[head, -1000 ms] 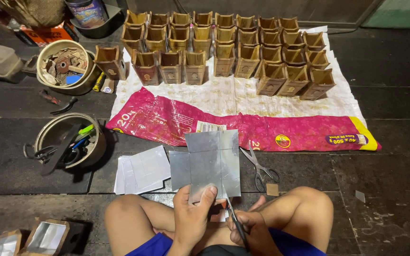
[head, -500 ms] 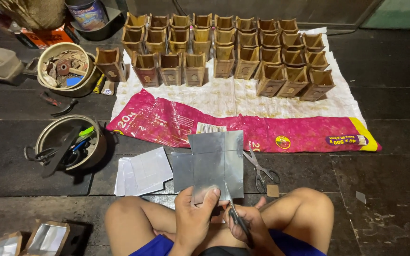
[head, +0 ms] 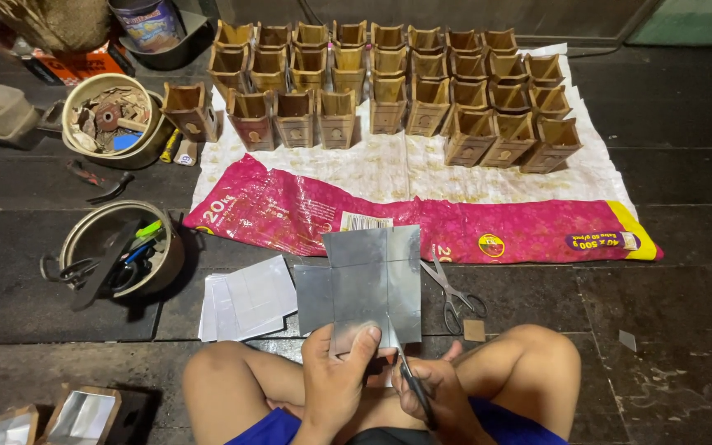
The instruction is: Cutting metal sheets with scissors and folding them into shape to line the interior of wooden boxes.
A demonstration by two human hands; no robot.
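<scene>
Take the pink sack (head: 422,227) spread on the dark floor as your landmark: beyond it lies the white patterned cloth (head: 455,169) with its rows of small wooden boxes (head: 389,78), none of them moved over the last second; at the sack's left end sit two round tubs, the nearer tub (head: 117,247) holding tools; just on your side of the sack's lower edge stands the silvery sheet (head: 368,284), notched at its corners, with the stack of white sheets (head: 245,297) to its left and the spare scissors (head: 451,288) to its right on the floor. Your left hand (head: 335,383) pinches the sheet's near edge, thumb on top, fingers closed firmly on it. Your right hand (head: 434,391) is wrapped around the dark-handled scissors (head: 409,379); a second ago their blades lay lower and slanted, and now the tips have come up to the sheet's bottom edge, so the cut looks to be starting; how far the blades gape I cannot tell
</scene>
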